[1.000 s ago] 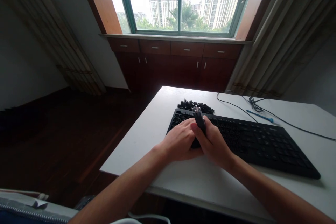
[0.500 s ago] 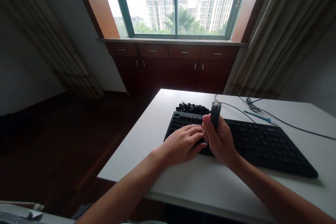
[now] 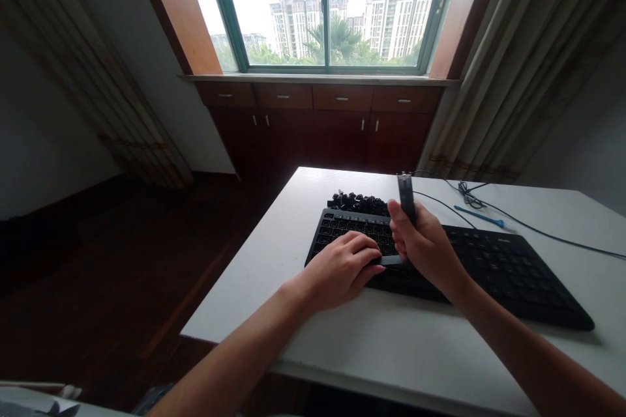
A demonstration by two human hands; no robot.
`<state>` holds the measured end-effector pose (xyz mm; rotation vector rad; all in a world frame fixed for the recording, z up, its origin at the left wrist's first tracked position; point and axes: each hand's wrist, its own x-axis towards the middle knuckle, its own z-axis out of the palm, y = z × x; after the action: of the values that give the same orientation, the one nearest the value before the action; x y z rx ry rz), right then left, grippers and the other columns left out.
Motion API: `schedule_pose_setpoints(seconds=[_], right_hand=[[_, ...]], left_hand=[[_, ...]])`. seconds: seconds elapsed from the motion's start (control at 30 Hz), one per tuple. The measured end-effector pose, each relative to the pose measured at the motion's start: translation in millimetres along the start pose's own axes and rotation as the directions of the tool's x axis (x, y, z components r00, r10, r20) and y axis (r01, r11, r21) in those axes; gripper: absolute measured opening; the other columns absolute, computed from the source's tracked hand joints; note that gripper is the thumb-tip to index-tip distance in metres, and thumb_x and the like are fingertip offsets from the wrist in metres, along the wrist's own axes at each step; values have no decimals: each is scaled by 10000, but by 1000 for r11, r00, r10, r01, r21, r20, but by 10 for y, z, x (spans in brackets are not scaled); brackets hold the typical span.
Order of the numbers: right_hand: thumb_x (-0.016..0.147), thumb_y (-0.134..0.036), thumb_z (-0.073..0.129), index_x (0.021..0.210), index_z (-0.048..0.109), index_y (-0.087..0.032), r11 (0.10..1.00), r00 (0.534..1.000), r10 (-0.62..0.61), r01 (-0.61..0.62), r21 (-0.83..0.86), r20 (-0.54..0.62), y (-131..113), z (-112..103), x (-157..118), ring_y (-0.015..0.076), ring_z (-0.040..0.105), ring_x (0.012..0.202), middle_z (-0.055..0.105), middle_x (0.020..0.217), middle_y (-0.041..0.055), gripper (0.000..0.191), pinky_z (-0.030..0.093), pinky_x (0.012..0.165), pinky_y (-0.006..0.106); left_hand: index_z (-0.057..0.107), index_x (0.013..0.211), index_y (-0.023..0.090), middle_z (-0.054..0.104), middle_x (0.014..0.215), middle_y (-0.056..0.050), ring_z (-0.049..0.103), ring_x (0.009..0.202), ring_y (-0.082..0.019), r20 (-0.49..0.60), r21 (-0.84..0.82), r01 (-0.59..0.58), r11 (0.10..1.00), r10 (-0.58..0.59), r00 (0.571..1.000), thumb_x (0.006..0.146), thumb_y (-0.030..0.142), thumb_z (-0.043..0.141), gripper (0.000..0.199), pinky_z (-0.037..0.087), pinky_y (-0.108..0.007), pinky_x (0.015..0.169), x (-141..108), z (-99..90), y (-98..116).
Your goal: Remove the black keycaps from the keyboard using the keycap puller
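Note:
A black keyboard (image 3: 518, 273) lies across the white table, with its left part showing bare key sockets. My left hand (image 3: 345, 267) rests over its lower left part, fingers curled. A narrow grey strip (image 3: 391, 260) reaches from between its thumb and forefinger toward my right hand; whether it is a key or a tool part I cannot tell. Upright in the closed fist of my right hand (image 3: 423, 241) is a dark handheld tool (image 3: 405, 195) with a clear-looking top end. Its lower end is hidden by the fingers. Behind the keyboard sits a pile of loose black keycaps (image 3: 359, 202).
A blue stick-like tool (image 3: 479, 215) lies behind the keyboard on the white table (image 3: 254, 280). A black cable (image 3: 469, 195) is bundled near it and runs off to the right. Beyond stand a dark red cabinet (image 3: 313, 137) and a window.
My right hand has moved right and slightly up with the dark tool, away from my left hand. The grey strip between the hands now shows. My left hand has hardly moved.

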<state>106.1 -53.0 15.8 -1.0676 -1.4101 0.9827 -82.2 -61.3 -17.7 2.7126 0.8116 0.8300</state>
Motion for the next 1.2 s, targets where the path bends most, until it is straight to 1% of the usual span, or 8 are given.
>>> schedule_pose_setpoints(seconds=[0.13, 0.27, 0.43, 0.5, 0.6, 0.77, 0.93, 1.2], right_hand=[[894, -597, 664, 759, 435, -247, 966, 992, 72, -43, 255, -103, 32, -31, 1, 96, 357, 410, 387, 560, -88, 439, 352, 361, 240], [924, -590, 625, 760, 416, -248, 961, 995, 56, -33, 276, -77, 43, -27, -45, 92, 322, 418, 365, 567, -88, 433, 310, 366, 240], [988, -519, 560, 802, 472, -230, 953, 985, -162, 141, -268, -56, 37, -110, -86, 117, 396, 527, 448, 624, -50, 355, 336, 498, 277], [990, -495, 560, 784, 477, -223, 874, 981, -192, 174, -454, 7, 32, -176, -59, 125, 400, 556, 458, 628, -44, 351, 339, 540, 291], [978, -505, 570, 755, 495, -212, 849, 971, -92, 192, -492, 219, 42, -293, -4, 137, 442, 608, 501, 665, -28, 376, 363, 569, 289], [830, -553, 756, 830, 598, -197, 833, 842, 61, 253, -492, 536, 88, -426, 32, 145, 496, 645, 586, 751, -16, 390, 392, 554, 271], [781, -460, 836, 749, 609, -197, 758, 776, -62, 446, -476, 627, 151, -392, 29, 199, 604, 854, 684, 912, 33, 349, 468, 727, 288], [865, -313, 762, 845, 669, -196, 793, 778, -76, 427, -435, 624, 160, -371, -14, 173, 626, 788, 691, 953, 48, 151, 489, 704, 272]], left_hand=[[661, 1156, 144, 677, 1170, -110, 605, 1100, -238, -6, -15, 24, 1000, -24, 1000, 1054, 297, 515, 235, 536, -404, 1026, 4, 0, 4], [661, 1155, 165, 685, 1159, -96, 604, 1086, -244, -9, -1, 31, 1000, -31, 999, 1052, 294, 517, 219, 529, -422, 1014, 4, 1, 8], [662, 1141, 167, 689, 1159, -81, 609, 1039, -244, -10, 69, 50, 996, -49, 999, 1054, 314, 518, 223, 512, -436, 969, -13, 21, 19], [662, 1141, 168, 690, 1161, -78, 612, 1004, -236, -7, 87, 54, 995, -54, 999, 1058, 321, 511, 231, 505, -436, 946, -17, 32, 22], [669, 1157, 169, 686, 1165, -83, 612, 984, -225, -6, 58, 57, 997, -57, 998, 1056, 317, 519, 234, 507, -418, 935, -18, 21, 6], [706, 1155, 193, 677, 1161, -77, 602, 1055, -225, 27, -106, 39, 994, -36, 999, 921, 420, 736, 327, 525, -359, 949, -66, -126, -106], [752, 1058, 212, 689, 1115, -60, 601, 1052, -217, 37, -125, 35, 992, -31, 999, 917, 366, 749, 209, 531, -330, 905, -126, -207, -177], [766, 1008, 202, 706, 1051, -66, 629, 968, -191, -34, -125, 22, 992, -26, 999, 1009, 254, 609, 165, 541, -315, 864, -119, -172, -121]])
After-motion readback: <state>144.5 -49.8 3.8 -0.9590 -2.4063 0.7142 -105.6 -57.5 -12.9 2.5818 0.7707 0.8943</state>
